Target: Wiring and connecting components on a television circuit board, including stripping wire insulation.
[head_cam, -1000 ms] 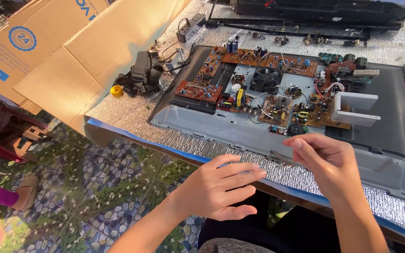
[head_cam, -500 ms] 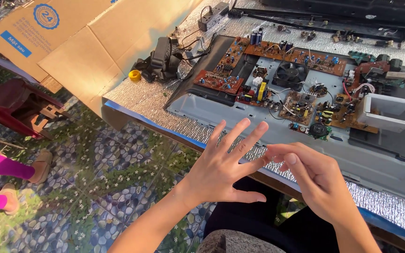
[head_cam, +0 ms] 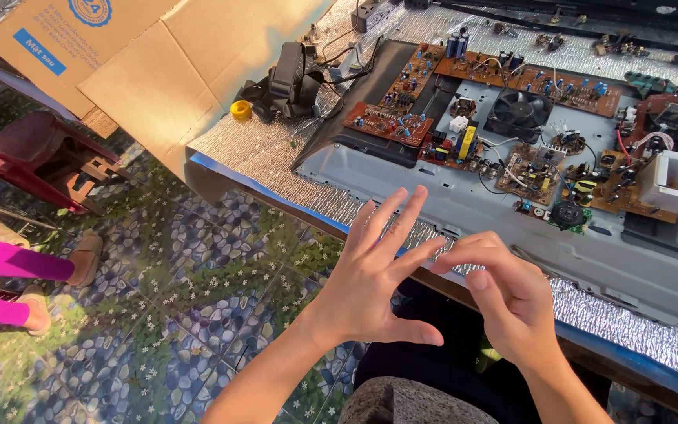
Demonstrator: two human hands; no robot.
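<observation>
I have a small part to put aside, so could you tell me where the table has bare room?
Free: the silver foil mat between the yellow cap and the grey chassis, and the foil strip along the near edge. Crowded: the circuit boards inside the chassis and the black cable bundle.

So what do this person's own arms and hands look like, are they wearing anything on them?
Both are bare. The left hand and right hand show no gloves, and no rings, watch or bracelet can be seen. The forearms are uncovered right to the bottom of the picture, with no sleeve visible. The fingers are slim, with short, unpainted nails.
</observation>
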